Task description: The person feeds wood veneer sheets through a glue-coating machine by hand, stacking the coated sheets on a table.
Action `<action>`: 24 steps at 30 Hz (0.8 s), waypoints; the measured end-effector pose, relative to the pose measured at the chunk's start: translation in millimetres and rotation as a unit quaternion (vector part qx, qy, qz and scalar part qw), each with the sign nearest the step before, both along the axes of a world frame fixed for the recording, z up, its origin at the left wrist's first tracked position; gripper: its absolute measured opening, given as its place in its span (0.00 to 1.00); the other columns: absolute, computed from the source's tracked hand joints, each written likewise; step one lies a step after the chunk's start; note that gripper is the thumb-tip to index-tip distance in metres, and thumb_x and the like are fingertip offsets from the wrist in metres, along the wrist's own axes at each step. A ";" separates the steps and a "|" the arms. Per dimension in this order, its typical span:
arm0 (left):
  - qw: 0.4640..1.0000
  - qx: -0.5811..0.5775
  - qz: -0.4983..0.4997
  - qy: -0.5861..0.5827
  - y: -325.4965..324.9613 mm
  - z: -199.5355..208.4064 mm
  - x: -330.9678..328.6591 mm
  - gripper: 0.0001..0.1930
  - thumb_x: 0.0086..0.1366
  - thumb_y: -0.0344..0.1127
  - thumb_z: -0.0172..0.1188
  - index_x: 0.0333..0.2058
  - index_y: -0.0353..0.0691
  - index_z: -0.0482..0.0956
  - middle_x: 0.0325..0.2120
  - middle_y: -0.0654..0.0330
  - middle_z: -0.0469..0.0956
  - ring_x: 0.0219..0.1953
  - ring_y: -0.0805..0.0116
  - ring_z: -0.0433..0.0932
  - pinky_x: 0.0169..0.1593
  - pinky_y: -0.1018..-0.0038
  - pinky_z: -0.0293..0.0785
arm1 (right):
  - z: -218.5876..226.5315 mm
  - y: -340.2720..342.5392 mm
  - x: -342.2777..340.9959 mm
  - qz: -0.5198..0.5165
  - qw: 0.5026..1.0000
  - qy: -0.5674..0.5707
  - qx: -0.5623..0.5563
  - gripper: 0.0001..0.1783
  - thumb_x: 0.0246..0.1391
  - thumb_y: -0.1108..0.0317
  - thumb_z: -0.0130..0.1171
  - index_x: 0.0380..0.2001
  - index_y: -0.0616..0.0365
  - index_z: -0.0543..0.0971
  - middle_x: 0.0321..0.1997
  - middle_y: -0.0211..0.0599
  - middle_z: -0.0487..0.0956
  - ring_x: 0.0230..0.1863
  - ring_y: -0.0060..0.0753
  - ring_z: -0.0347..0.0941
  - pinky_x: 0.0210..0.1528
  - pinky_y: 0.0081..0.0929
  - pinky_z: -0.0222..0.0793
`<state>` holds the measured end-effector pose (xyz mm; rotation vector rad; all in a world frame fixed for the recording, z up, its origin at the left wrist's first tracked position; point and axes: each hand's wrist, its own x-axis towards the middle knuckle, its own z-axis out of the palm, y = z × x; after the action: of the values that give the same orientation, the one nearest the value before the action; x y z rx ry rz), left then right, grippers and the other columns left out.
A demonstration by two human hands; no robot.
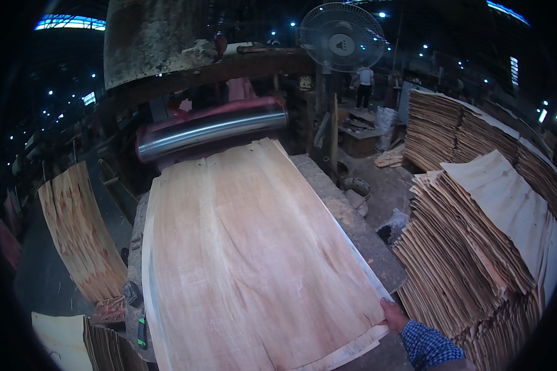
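A broad, pale wood veneer sheet [247,247] lies lengthwise in front of me, with at least one more sheet edge showing beneath it. My right hand [393,316], in a blue checked sleeve, grips its near right corner, thumb on top and the other fingers mostly hidden. At the far end, the sheet reaches close to a shiny metal roller [213,133] with pink-red stained parts around it. My left hand is out of view.
Tall veneer stacks [452,247] stand close on the right, with another stack [464,127] behind. A utility knife [142,331] with green on it lies at the table's left edge. More veneer [80,229] leans at left. A fan [341,40] and a distant person [364,83] are beyond.
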<state>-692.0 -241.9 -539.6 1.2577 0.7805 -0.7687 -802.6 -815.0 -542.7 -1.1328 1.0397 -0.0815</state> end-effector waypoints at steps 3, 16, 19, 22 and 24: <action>0.999 -0.030 -0.013 0.026 9.4 -14.0 2.2 0.43 0.61 0.74 0.49 0.40 0.29 0.82 0.14 0.60 0.75 0.11 0.74 0.62 0.15 0.77 0.61 | 4.1 1.7 0.8 -0.003 1.000 0.007 -0.005 0.28 0.66 0.46 0.47 0.57 0.55 0.70 0.51 0.40 0.78 0.49 0.40 0.79 0.43 0.47 0.80; 0.999 0.005 -0.041 -0.014 10.1 -15.6 4.3 0.44 0.62 0.75 0.46 0.38 0.30 0.83 0.13 0.61 0.75 0.10 0.76 0.60 0.13 0.80 0.56 | 13.6 7.6 0.3 -0.009 0.999 -0.031 0.007 0.29 0.67 0.48 0.45 0.57 0.63 0.69 0.52 0.45 0.78 0.49 0.43 0.79 0.45 0.46 0.81; 1.000 0.021 -0.011 0.004 3.1 -15.8 3.8 0.45 0.61 0.76 0.45 0.38 0.30 0.83 0.11 0.64 0.72 0.09 0.76 0.57 0.13 0.79 0.55 | 12.8 6.7 0.8 -0.008 1.000 -0.015 0.001 0.30 0.67 0.47 0.45 0.57 0.63 0.69 0.51 0.45 0.78 0.48 0.42 0.79 0.44 0.45 0.81; 0.999 0.028 -0.017 0.006 3.8 -16.8 4.0 0.47 0.59 0.78 0.44 0.38 0.30 0.84 0.10 0.65 0.69 0.09 0.76 0.56 0.13 0.79 0.54 | 12.9 6.8 1.3 -0.007 1.000 -0.014 0.002 0.30 0.67 0.47 0.45 0.58 0.62 0.69 0.51 0.44 0.78 0.47 0.41 0.80 0.42 0.44 0.82; 0.999 0.027 -0.016 0.004 4.9 -16.1 4.0 0.45 0.60 0.77 0.45 0.37 0.30 0.83 0.12 0.63 0.72 0.09 0.76 0.57 0.13 0.79 0.54 | 12.6 6.7 0.9 -0.006 1.000 -0.016 0.003 0.30 0.67 0.47 0.45 0.58 0.62 0.69 0.51 0.44 0.78 0.47 0.41 0.80 0.42 0.44 0.82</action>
<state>-688.0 -237.0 -555.7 1.3197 0.7934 -0.7838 -801.7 -808.3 -530.1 -1.1154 1.0177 -0.1063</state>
